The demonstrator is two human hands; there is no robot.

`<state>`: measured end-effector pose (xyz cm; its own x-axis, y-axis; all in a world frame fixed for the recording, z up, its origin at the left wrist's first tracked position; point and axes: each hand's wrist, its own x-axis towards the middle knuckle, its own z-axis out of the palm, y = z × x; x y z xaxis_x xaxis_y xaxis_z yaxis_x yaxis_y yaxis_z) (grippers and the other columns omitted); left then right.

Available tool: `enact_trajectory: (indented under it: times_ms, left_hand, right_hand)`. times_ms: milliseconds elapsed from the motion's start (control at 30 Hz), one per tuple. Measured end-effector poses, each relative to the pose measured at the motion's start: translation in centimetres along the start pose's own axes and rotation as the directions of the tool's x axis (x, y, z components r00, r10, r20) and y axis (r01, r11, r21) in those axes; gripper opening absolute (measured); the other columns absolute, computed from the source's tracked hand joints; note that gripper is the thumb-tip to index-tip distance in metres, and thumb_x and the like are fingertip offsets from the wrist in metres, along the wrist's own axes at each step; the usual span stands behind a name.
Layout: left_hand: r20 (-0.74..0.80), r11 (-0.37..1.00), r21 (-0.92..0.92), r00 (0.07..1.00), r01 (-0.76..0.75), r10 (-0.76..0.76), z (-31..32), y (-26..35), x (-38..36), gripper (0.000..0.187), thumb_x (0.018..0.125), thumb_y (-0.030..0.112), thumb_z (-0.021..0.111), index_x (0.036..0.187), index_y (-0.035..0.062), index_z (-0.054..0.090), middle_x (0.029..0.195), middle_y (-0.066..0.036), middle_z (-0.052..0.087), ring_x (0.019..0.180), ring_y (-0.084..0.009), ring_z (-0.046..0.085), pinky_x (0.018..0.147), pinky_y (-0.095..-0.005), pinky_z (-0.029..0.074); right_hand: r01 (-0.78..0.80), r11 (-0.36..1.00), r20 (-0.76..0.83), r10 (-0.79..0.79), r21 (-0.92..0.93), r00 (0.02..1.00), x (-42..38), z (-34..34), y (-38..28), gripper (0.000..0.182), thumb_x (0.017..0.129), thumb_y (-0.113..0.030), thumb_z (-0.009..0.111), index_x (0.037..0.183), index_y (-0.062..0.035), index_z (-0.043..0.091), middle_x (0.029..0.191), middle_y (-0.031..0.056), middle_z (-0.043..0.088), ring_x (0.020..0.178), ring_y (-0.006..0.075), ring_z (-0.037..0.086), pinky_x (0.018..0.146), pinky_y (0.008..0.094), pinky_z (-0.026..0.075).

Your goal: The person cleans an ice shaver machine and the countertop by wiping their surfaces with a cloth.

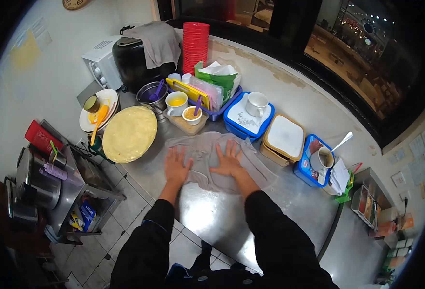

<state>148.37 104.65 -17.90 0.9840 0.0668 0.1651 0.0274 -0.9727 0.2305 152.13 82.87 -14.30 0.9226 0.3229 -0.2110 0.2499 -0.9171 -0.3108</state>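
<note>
A thin greyish cloth [207,159] lies spread and wrinkled on the steel worktable [198,212]. My left hand [176,165] rests flat on the cloth's left part, fingers spread. Flat on its middle lies my right hand [229,160], fingers also apart. Neither hand grips anything. Just beyond the cloth are a small white cup [192,114] of yellowish-brown crumbs with a purple spoon, and a white mug [176,103] with yellow liquid. Left of my left hand, a large round tray of pale dough-like stuff [129,134] sits at the table's edge.
Blue-rimmed tub [249,113] with a mug on its lid, a tan tub [283,138] and a blue container [313,161] line the back right. Stacked red bowls [195,48] and a black appliance [145,60] stand behind. A shelf with pots [41,185] is at left.
</note>
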Motion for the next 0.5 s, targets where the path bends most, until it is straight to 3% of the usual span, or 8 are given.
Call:
enact_trajectory:
  times_ms: [100,233,300,367,433,500]
  left_hand:
    - [0.044,0.972,0.052,0.972,0.229,-0.231,-3.3,-5.4,-0.6,0.066,0.088,0.057,0.04,0.142,0.02,0.032,0.146,-0.014,0.029,0.137,-0.0329,0.021,0.11,-0.0472,0.017]
    - [0.022,0.956,0.034,0.956,0.293,-0.294,-3.5,-8.4,-5.1,0.073,0.088,0.057,0.042,0.143,0.0113,0.028,0.145,-0.024,0.025,0.136,-0.038,0.019,0.11,-0.0485,0.015]
    - [-0.1,0.985,-0.002,0.98,0.172,-0.172,-3.1,-7.2,-7.8,0.072,0.088,0.052,0.044,0.142,0.0064,0.028,0.146,-0.027,0.017,0.136,-0.0419,0.016,0.11,-0.0492,0.013]
    - [-0.085,0.989,0.043,0.987,0.139,-0.135,-2.3,-4.3,-10.5,0.069,0.088,0.043,0.044,0.139,-0.0014,0.03,0.148,-0.027,0.01,0.136,-0.045,0.01,0.111,-0.0495,0.011]
    - [0.118,0.981,0.159,0.984,0.114,-0.134,-2.3,1.7,-12.7,0.069,0.087,0.038,0.045,0.137,-0.0073,0.03,0.149,-0.028,0.007,0.137,-0.0466,0.003,0.111,-0.0509,0.006]
    - [0.3,0.962,0.24,0.952,-0.131,0.055,-2.2,8.8,-15.2,0.067,0.087,0.037,0.043,0.135,-0.01,0.031,0.148,-0.029,0.006,0.137,-0.047,0.0,0.111,-0.0523,0.0]
  right_hand:
    - [0.072,0.997,0.146,-0.074,0.019,0.987,2.4,0.0,-4.6,0.106,0.065,-0.06,0.067,0.147,-0.0212,0.014,0.149,0.0258,-0.011,0.136,0.0449,-0.013,0.103,0.0654,-0.005]
    - [0.326,0.944,0.075,-0.329,0.041,0.941,-4.4,4.8,-7.4,0.094,0.07,-0.057,0.065,0.146,-0.0245,0.02,0.151,0.021,-0.008,0.139,0.0406,-0.01,0.104,0.0636,-0.004]
    - [0.368,0.929,0.087,-0.37,0.043,0.925,-11.0,5.1,-7.5,0.076,0.08,-0.05,0.059,0.144,-0.0264,0.026,0.153,0.0136,0.002,0.141,0.0324,0.001,0.108,0.0574,0.007]
    - [0.373,0.928,-0.185,-0.368,-0.008,0.911,-16.9,8.5,-5.9,0.067,0.084,-0.046,0.056,0.143,-0.0272,0.029,0.153,0.0099,0.009,0.141,0.0308,0.009,0.108,0.0564,0.014]
    - [0.285,0.954,-0.221,-0.259,0.095,0.94,-22.7,8.7,-3.5,0.063,0.086,-0.042,0.054,0.142,-0.0261,0.03,0.152,0.0081,0.016,0.139,0.0302,0.017,0.107,0.0554,0.019]
    - [0.145,0.984,-0.23,-0.119,0.1,0.966,-28.3,8.7,0.1,0.065,0.083,-0.045,0.058,0.14,-0.0233,0.035,0.151,0.0088,0.02,0.138,0.0318,0.02,0.106,0.056,0.02]
